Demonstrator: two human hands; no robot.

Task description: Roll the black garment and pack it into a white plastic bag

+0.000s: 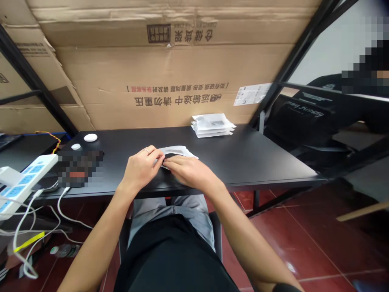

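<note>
Both hands meet over the front part of the black desk. My left hand [143, 166] has thumb and fingers pinched on the near left end of a white packet [179, 151]. Across its front edge lies my right hand [190, 170], fingers bent together around a small dark item [167, 156] that shows between the hands. The hands hide most of that item, so its shape is unclear. The packet's far side and right corner stick out beyond my fingers. Farther back, a stack of flat white packets [212, 125] rests near the cardboard.
A white power strip [26, 182] with cables is at the left. Two round white objects [90, 138] and a blurred-out item [79, 168] lie on the desk's left side. Cardboard [121, 69] stands behind the desk [252, 162]. A person in black [319, 109] is at the right.
</note>
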